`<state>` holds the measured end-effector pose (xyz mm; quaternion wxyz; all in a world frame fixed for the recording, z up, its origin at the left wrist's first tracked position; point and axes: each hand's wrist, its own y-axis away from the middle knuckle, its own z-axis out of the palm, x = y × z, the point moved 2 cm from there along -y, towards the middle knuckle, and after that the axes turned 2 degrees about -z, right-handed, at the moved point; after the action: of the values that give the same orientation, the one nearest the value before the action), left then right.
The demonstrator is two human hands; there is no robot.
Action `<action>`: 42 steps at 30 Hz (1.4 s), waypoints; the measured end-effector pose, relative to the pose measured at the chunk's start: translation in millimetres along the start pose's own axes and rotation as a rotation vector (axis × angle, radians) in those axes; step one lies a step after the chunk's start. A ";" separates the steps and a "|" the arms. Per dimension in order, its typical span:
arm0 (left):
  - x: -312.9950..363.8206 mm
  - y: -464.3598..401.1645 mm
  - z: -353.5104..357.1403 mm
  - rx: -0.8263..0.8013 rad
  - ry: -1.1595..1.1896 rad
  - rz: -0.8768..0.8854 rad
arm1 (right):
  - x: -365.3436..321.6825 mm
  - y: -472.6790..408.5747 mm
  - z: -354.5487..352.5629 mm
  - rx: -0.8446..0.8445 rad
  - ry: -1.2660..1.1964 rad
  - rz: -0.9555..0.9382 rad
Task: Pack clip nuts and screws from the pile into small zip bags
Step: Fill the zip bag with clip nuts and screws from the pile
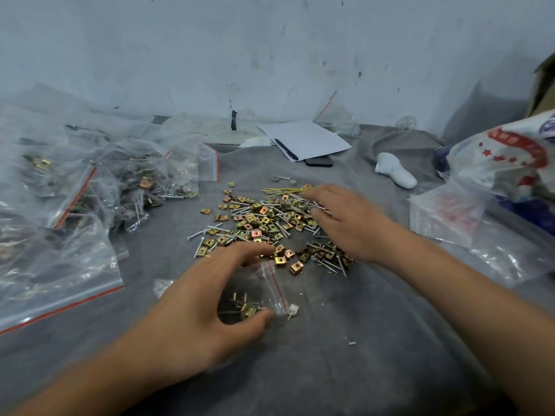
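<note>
A pile of gold clip nuts and silver screws point(264, 223) lies on the grey cloth point(345, 340) in the middle. In front of it lies a small zip bag point(258, 291) with a red seal line, holding a few screws and clip nuts. My left hand point(204, 310) grips this bag between thumb and fingers, its mouth facing the pile. My right hand point(345, 220) rests palm down on the pile's right side, fingers curled over the screws; whether it holds any is hidden.
Filled zip bags point(90, 187) are heaped at the left. White paper with a pen point(303, 139) and a dark phone point(319, 161) lie at the back. A white object point(395, 170), clear bags point(450, 214) and a printed plastic bag point(507, 157) sit at the right.
</note>
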<state>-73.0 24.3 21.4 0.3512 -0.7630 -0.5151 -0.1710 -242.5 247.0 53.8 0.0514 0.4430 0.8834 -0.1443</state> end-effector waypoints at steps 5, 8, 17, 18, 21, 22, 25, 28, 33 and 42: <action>-2.1 -0.2 1.5 -0.003 -0.040 0.030 | -13.7 -27.6 25.0 -0.143 0.000 -0.081; -3.5 -0.3 2.3 -0.007 -0.067 0.048 | -16.5 -14.2 35.3 -0.112 0.034 -0.157; -1.2 3.2 1.7 -0.011 -0.120 0.066 | -11.0 26.5 4.0 -0.224 -0.008 -0.189; -1.1 3.3 1.7 -0.011 -0.116 0.066 | -8.3 27.1 -0.6 -0.231 -0.040 -0.170; -1.0 2.3 0.8 -0.013 -0.117 0.064 | 3.3 20.9 -11.7 -0.044 -0.156 -0.087; -0.8 2.0 0.5 -0.014 -0.119 0.064 | 7.9 15.1 -12.4 0.043 -0.161 -0.071; -0.8 2.4 0.4 -0.012 -0.114 0.060 | 15.4 -6.7 -9.5 0.112 -0.068 -0.031; -2.3 3.4 0.2 0.001 -0.098 0.042 | 17.3 -22.4 -1.7 -0.013 0.053 -0.074; -3.1 1.7 0.7 0.005 -0.067 0.008 | 20.0 -30.3 2.5 -0.002 0.077 -0.060; -5.6 0.4 -6.5 0.056 -0.026 -0.054 | 16.6 -14.9 -10.0 0.252 -0.444 0.138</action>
<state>-74.3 15.9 22.3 0.3610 -0.7409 -0.5446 -0.1557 -263.9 254.3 62.8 0.1981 0.4625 0.7933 -0.3428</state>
